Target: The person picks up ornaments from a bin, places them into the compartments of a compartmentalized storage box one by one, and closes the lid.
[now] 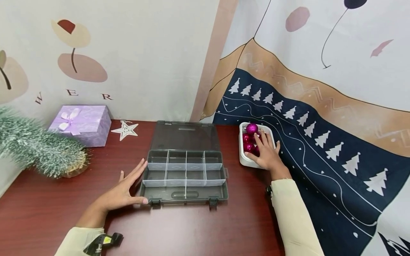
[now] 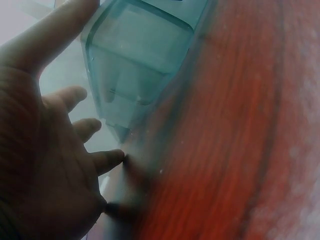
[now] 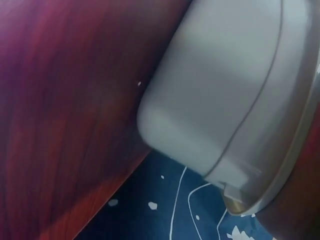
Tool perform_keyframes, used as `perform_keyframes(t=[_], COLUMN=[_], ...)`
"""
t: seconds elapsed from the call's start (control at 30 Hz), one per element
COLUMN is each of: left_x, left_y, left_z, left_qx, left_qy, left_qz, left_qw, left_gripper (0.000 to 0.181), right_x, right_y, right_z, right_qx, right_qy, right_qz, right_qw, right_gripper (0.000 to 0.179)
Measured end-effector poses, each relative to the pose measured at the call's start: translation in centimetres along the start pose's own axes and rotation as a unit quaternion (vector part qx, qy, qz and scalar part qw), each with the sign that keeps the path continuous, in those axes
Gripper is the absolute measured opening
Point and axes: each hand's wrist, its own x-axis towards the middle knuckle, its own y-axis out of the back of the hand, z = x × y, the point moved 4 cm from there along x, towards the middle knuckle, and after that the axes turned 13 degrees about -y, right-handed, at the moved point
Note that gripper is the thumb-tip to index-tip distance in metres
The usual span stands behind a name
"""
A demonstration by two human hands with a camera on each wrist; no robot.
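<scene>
A grey see-through compartment box (image 1: 184, 183) lies on the table with its lid (image 1: 184, 138) folded back and several dividers inside. My left hand (image 1: 116, 195) is at its left side, fingers and thumb spread, fingertips right at the edge. In the left wrist view, the spread fingers show beside the box's side wall (image 2: 135, 60). My right hand (image 1: 267, 154) reaches over a white plastic tub (image 1: 246, 162) that holds several shiny magenta baubles (image 1: 252, 128). Its fingers are spread over the baubles, covering some of them. The tub's outer wall (image 3: 210, 85) fills much of the right wrist view.
At the left stand a frosted miniature Christmas tree (image 1: 48, 153) and a lilac gift box (image 1: 86, 124) with a bow. Beside them lies a white star ornament (image 1: 125, 131). The tub stands near the table's right edge, next to a dark blue printed cloth (image 1: 288, 142).
</scene>
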Motion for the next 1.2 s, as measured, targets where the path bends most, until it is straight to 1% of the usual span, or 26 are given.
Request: perform_keyframes(t=[0.13, 0.3, 0.43, 0.57, 0.7, 0.8, 0.87, 1.03, 1.13, 1.2], left_x=[0.0, 0.3, 0.5, 0.5, 0.2, 0.1, 0.0, -0.1, -0.1, 0.0], left_y=[-0.1, -0.2, -0.3, -0.4, -0.3, -0.1, -0.1, -0.3, -0.4, -0.4], left_z=[0.1, 0.3, 0.5, 0.5, 0.5, 0.4, 0.3, 0.1, 0.0, 0.0], left_qx=[0.004, 0.042, 0.070, 0.075, 0.056, 0.041, 0.038, 0.036, 0.031, 0.028], left_qy=[0.009, 0.036, 0.056, 0.065, 0.062, 0.058, 0.056, 0.050, 0.046, 0.043], left_qz=[-0.006, -0.020, -0.028, -0.032, -0.031, -0.029, -0.030, -0.029, -0.027, -0.025], left_qw=[0.9999, 0.9983, 0.9955, 0.9945, 0.9961, 0.9971, 0.9973, 0.9977, 0.9981, 0.9984], left_gripper=[0.126, 0.126, 0.127, 0.126, 0.126, 0.125, 0.125, 0.124, 0.123, 0.123], right_x=[-0.5, -0.7, -0.8, -0.6, 0.3, 1.8, 2.9, 5.0, 5.8, 6.1], right_y=[0.0, 0.0, 0.0, 0.2, 1.2, 2.1, 2.4, 2.3, 2.3, 2.4], right_z=[0.1, 0.2, 0.2, 0.0, -0.7, -1.2, -1.4, -1.1, -0.9, -1.1], right_qx=[-0.004, -0.002, 0.006, 0.013, 0.043, 0.061, 0.070, 0.098, 0.118, 0.122], right_qy=[0.022, 0.038, 0.047, 0.046, 0.031, 0.011, -0.008, -0.061, -0.076, -0.078], right_qz=[-0.002, 0.005, 0.009, 0.001, 0.000, 0.007, 0.003, -0.024, -0.026, -0.023], right_qw=[0.9997, 0.9993, 0.9988, 0.9988, 0.9986, 0.9981, 0.9975, 0.9930, 0.9897, 0.9892], right_gripper=[0.108, 0.106, 0.105, 0.105, 0.102, 0.099, 0.098, 0.092, 0.087, 0.084])
